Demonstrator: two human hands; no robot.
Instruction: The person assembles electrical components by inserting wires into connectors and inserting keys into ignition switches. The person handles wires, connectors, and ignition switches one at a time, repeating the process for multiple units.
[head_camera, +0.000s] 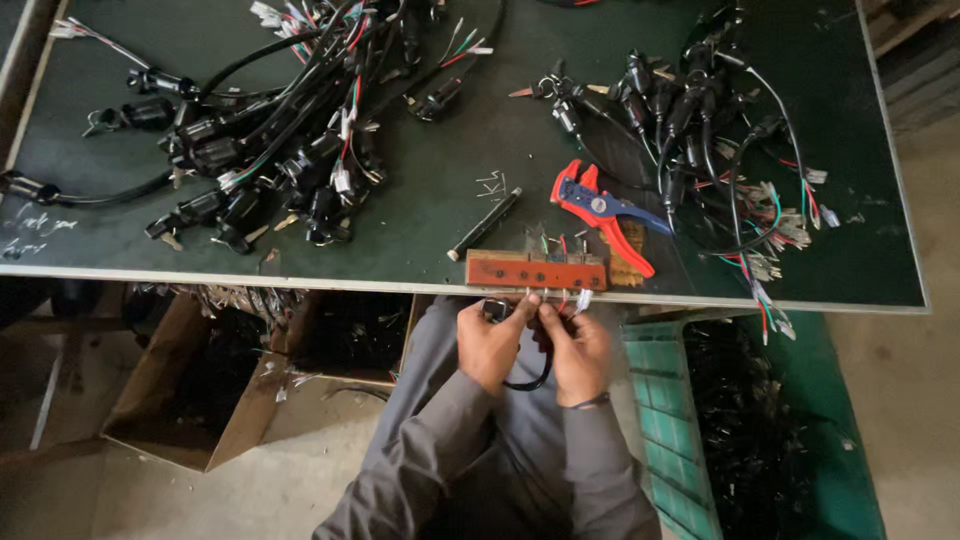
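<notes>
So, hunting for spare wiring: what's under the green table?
Under the table, an open cardboard box holds dark wire scraps, beside a green crate. The tabletop covers everything further back.

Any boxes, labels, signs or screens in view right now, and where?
Cardboard box: brown, open, on the floor under the table's left half.
Crate: green plastic lattice, right of the person's right hand.
Chalk writing: faint white scrawl on the dark green table, near left edge.
No screens or signs.
</notes>
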